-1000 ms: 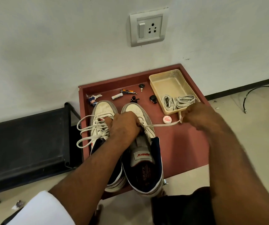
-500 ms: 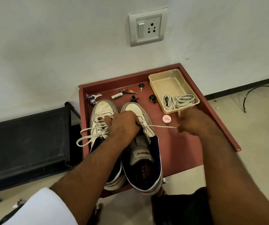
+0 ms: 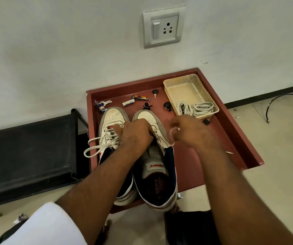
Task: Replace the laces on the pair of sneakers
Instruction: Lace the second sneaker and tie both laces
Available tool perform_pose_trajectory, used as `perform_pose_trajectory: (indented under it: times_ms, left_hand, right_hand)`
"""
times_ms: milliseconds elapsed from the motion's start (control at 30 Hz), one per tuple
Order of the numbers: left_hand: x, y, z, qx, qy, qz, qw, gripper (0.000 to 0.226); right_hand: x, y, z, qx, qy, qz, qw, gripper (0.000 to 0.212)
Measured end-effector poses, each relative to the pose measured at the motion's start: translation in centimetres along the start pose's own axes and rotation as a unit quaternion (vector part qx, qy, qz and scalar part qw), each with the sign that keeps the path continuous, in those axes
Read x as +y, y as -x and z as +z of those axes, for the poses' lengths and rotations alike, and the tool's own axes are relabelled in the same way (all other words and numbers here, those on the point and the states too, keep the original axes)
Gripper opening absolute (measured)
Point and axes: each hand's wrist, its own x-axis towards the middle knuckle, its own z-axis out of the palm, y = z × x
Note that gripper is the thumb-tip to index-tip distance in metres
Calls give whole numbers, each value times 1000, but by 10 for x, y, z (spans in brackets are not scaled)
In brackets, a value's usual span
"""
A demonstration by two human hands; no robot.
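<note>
Two white sneakers stand side by side on a red tray (image 3: 234, 138), toes toward the wall. The left sneaker (image 3: 113, 119) is laced, with white loops (image 3: 96, 147) hanging off its left side. My left hand (image 3: 136, 135) grips the front lace area of the right sneaker (image 3: 147, 117). My right hand (image 3: 193, 135), slightly blurred, pinches that shoe's white lace (image 3: 171, 137), which curls slack between the hand and the eyelets. A beige plastic box (image 3: 182, 82) at the tray's back right holds coiled white laces (image 3: 197, 108).
Small items lie along the tray's back: a keychain figure (image 3: 101, 107), a battery (image 3: 128, 103), a nail clipper (image 3: 140, 97), a key (image 3: 154, 93) and black bits (image 3: 167, 105). A black rack (image 3: 27, 152) sits left. A wall socket (image 3: 164, 26) is above. A cable (image 3: 276, 101) lies right.
My right hand moved left and closer to the right sneaker, and the lace that was pulled taut to the right now hangs in a slack curl. My left hand stayed on the shoe.
</note>
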Motion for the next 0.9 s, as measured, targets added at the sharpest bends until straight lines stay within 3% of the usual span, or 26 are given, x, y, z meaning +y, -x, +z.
perform_pose_trajectory:
  times_ms: [67, 133, 267, 333, 500, 567, 633, 767, 833, 900]
  left_hand:
    - [1, 1, 0, 3, -5, -8, 1000, 15]
    - [1, 2, -1, 6, 5, -8, 1000, 15]
    - [0, 5, -4, 27, 26, -5, 999, 11]
    - [2, 8, -7, 33, 23, -6, 999, 10]
    - [6, 8, -9, 22, -31, -15, 999, 14]
    - [5, 10, -10, 16, -28, -18, 999, 13]
    - [4, 11, -12, 30, -21, -21, 999, 12]
    - [-2, 11, -15, 57, 14, -11, 998, 42]
    - [-3, 11, -23, 8, 57, -24, 998, 59]
    - [-2, 10, -33, -40, 59, -37, 997, 62]
  right_hand:
    - [-29, -1, 18, -21, -20, -66, 997, 14]
    - [-30, -8, 17, -14, 6, -69, 998, 10]
    - [37, -14, -15, 10, 49, 104, 993, 7]
    - [50, -8, -20, 33, 81, 136, 987, 20]
    - [-25, 0, 18, -26, -22, -43, 998, 16]
    - [-28, -4, 18, -36, -8, -37, 999, 9]
    - [-4, -11, 2, -39, 17, 24, 999, 10]
    - [29, -3, -18, 17, 70, 133, 988, 21]
    - [10, 1, -9, 29, 81, 95, 992, 23]
    - [-17, 3, 3, 24, 64, 33, 997, 24]
